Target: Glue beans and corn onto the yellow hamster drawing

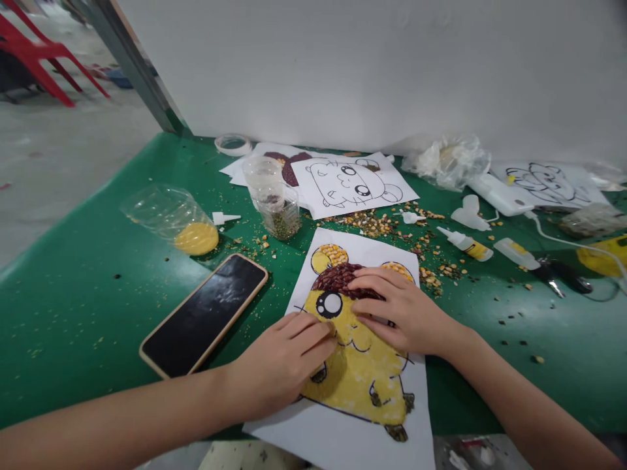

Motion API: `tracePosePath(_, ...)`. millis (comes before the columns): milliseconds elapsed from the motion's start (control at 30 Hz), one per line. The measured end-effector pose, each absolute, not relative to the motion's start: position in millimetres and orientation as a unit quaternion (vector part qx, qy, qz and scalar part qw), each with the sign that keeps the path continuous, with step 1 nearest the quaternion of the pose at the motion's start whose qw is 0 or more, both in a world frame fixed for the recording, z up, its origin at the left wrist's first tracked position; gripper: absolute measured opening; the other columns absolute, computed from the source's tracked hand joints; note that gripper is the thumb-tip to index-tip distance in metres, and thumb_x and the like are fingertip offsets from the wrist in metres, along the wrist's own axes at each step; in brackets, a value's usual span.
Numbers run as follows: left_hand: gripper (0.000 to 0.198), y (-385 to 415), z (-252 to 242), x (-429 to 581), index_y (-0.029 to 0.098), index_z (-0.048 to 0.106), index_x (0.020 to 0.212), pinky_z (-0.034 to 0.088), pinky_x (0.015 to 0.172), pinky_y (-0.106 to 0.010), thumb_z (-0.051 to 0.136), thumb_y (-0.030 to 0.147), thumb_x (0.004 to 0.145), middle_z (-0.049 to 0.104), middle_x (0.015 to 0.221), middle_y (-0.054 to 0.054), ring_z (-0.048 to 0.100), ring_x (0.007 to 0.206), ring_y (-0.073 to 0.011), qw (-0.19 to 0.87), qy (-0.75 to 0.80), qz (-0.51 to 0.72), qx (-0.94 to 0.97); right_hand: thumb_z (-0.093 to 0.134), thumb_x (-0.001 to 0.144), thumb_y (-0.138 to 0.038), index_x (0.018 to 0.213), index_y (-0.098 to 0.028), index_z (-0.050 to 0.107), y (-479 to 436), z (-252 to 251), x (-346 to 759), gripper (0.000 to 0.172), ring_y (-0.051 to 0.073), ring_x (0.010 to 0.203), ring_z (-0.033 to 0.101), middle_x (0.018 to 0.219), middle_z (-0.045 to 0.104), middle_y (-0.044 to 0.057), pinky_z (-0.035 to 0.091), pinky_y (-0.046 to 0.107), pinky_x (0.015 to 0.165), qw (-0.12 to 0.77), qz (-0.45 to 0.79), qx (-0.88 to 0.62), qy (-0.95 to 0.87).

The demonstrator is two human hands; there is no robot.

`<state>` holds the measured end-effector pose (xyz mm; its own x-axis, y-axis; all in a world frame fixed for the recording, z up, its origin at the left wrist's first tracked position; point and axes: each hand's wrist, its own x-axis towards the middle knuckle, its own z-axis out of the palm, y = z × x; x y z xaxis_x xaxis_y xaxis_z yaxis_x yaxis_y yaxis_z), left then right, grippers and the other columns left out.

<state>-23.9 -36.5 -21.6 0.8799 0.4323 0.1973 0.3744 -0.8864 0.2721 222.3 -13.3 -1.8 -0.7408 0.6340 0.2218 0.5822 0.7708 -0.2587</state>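
A paper sheet [343,431] with a hamster picture [362,378] filled in with yellow grains, corn and dark red beans lies at the near edge of the green table [73,313]. My left hand [281,365] rests on the picture's left side, fingers together and flat, fingertips by the hamster's eye. My right hand [399,307] lies flat on the hamster's head, fingers stretched out over the red beans. Neither hand holds anything.
A phone [206,313] lies face up left of the sheet. A tipped plastic cup of yellow grain [176,219], stacked cups with green beans [274,196], outline drawings [350,183], glue bottles [465,243], scattered seeds [386,228], crumpled plastic bag [448,160] and cables sit behind.
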Motion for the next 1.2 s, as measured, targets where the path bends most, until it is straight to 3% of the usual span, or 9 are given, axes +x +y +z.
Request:
tracePosePath(733, 0.029, -36.8, -21.1, -23.9, 0.014, 0.054, 0.111, 0.041, 0.089, -0.034, 0.045, 0.012, 0.083, 0.058, 0.113, -0.007, 0.050, 0.099, -0.0208, 0.104, 0.213, 0.127, 0.963, 0.050, 0.085, -0.018, 0.085, -0.020, 0.065, -9.8, -4.6, 222.2, 0.015, 0.021, 0.109, 0.046, 0.103, 0.059, 0.006, 0.041, 0.039, 0.093, 0.180, 0.095, -0.309, -0.929)
tracePosePath(1000, 0.030, -36.6, -19.2, -22.8, 0.014, 0.053, 0.111, 0.042, 0.087, -0.034, 0.044, 0.011, 0.083, 0.059, 0.112, -0.008, 0.051, 0.098, -0.0208, 0.098, 0.211, 0.133, 0.963, 0.050, 0.085, -0.018, 0.079, -0.019, 0.065, -10.2, -6.7, 223.1, 0.016, 0.017, 0.093, 0.049, 0.090, 0.060, 0.005, 0.042, 0.034, 0.084, 0.178, 0.113, -0.319, -0.924)
tracePosePath(1200, 0.031, -36.8, -20.1, -23.9, 0.014, 0.053, 0.113, 0.042, 0.088, -0.034, 0.044, 0.011, 0.083, 0.058, 0.113, -0.008, 0.050, 0.100, -0.0204, 0.097, 0.213, 0.126, 0.964, 0.048, 0.087, -0.022, 0.086, -0.018, 0.065, -11.2, -4.8, 222.4, 0.017, 0.017, 0.090, 0.049, 0.087, 0.061, 0.005, 0.041, 0.033, 0.082, 0.170, 0.107, -0.327, -0.923)
